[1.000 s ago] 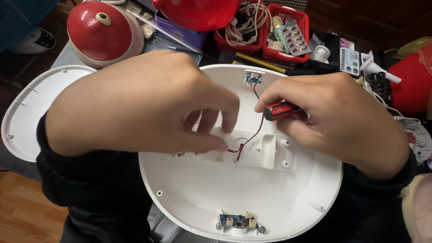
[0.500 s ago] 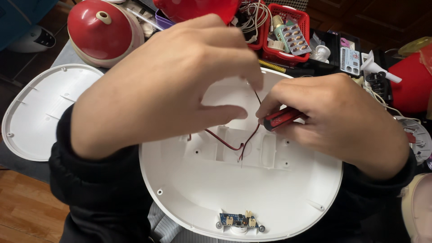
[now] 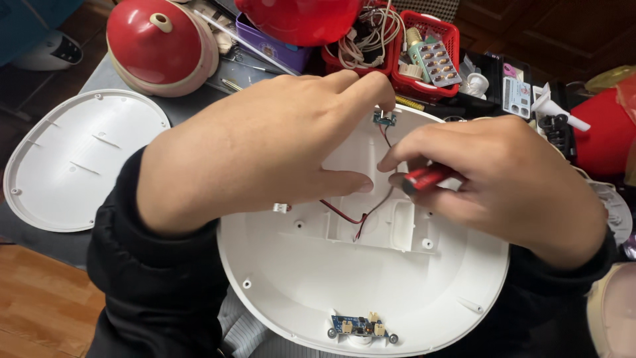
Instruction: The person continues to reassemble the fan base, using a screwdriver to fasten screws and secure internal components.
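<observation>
Two hands work inside a white oval shell [image 3: 311,292] with thin wires.

The right hand [image 3: 493,182] is closed around a small red tool [image 3: 427,176], its tip near the red and black wires [image 3: 354,215]. The left hand [image 3: 265,142] pinches a small green circuit board [image 3: 384,119] at the far rim of the shell. A blue board [image 3: 360,326] sits at the near rim. Behind are a red basket [image 3: 434,50] holding a blister pack of pills [image 3: 437,61], a red dome lid [image 3: 156,40], and on the left a white oval cover [image 3: 73,159].

two white shells [image 3: 371,285], two circuit boards [image 3: 360,325], two hands [image 3: 265,152]
</observation>
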